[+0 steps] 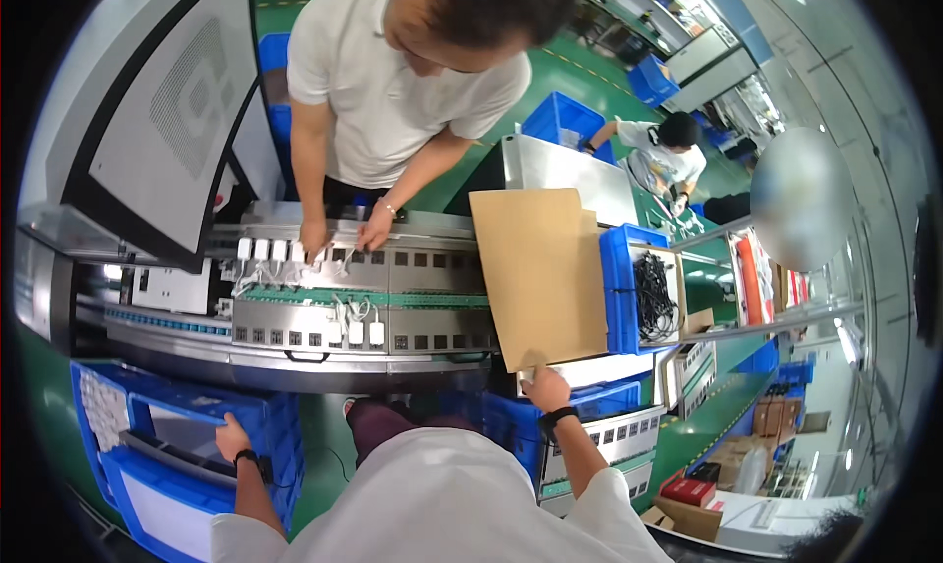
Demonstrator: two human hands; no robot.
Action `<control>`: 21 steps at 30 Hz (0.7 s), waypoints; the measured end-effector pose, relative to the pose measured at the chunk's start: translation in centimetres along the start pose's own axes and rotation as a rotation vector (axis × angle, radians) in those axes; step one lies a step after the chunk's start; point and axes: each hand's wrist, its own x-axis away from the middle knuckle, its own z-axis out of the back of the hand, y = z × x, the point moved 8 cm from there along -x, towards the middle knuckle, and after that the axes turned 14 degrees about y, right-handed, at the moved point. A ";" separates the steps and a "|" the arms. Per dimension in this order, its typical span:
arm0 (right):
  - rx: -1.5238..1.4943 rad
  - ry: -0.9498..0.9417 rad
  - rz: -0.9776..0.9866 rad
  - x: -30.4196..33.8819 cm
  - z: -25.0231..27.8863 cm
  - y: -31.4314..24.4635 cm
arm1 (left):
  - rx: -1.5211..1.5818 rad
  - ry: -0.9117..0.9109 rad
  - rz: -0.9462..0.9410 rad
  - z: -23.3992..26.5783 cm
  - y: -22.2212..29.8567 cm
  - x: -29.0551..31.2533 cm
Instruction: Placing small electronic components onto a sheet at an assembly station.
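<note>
My left hand (233, 437) is at the lower left, its fingers closed on the edge of a stacked blue plastic crate (201, 398). A dark band circles that wrist. In front of me and to the right, my right hand (547, 388) is closed at the near edge of a large brown cardboard sheet (540, 278); its fingertips are partly hidden. The sheet lies over a pale metal-edged panel (609, 368). Beside the sheet, a blue bin (617, 293) stands with a bundle of black cables (653, 298) next to it.
Across a metal conveyor (432, 342), another person's hands (373, 227) handle white adapters (280, 252) with cords. More white adapters (376, 333) lie on the near side. A large white machine cover (162, 121) is raised at left. Another person (673, 150) works farther back.
</note>
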 end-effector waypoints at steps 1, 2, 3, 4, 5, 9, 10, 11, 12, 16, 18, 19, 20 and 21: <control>0.062 0.024 -0.054 -0.4 0.5 1.7 | -0.015 -0.008 0.002 -0.3 -0.4 0.1; 0.057 0.036 -0.068 -0.6 0.2 3.2 | -0.003 -0.007 -0.013 -0.2 0.0 0.3; 0.091 -0.099 -0.103 -0.4 -1.3 4.7 | -0.010 0.000 -0.003 0.2 0.1 0.4; 0.121 -0.235 -0.130 -0.5 -3.4 5.8 | -0.018 0.012 0.014 0.4 0.0 0.5; 0.112 -0.215 -0.143 -0.4 -5.6 7.3 | 0.002 0.015 -0.001 -0.1 0.3 0.4; 0.049 -0.273 -0.032 -1.5 -10.3 7.6 | 0.010 0.028 -0.023 -0.7 0.7 -0.2; 0.052 -0.315 -0.025 -1.4 -10.5 7.6 | -0.007 0.028 -0.017 -0.2 0.5 0.3; 0.055 -0.358 -0.019 -1.0 -10.8 7.5 | -0.024 0.027 -0.013 0.2 0.3 0.5; 0.052 -0.351 -0.023 -1.2 -10.6 7.7 | -0.017 0.029 -0.017 0.4 0.7 0.7; 0.057 -0.301 0.028 -0.6 -10.1 6.8 | -0.027 0.002 -0.006 1.1 0.9 0.7; 0.088 -0.303 -0.047 -0.9 -10.0 7.0 | -0.037 0.011 0.000 0.8 0.8 0.5; 0.106 -0.304 -0.079 -1.2 -10.1 6.9 | -0.043 0.016 0.009 0.7 0.7 0.6; 0.104 -0.307 -0.072 -1.3 -10.2 6.7 | -0.045 0.021 0.014 0.8 0.8 0.7; 0.106 -0.294 -0.074 -1.2 -10.4 7.0 | -0.046 0.026 0.005 1.1 1.2 1.1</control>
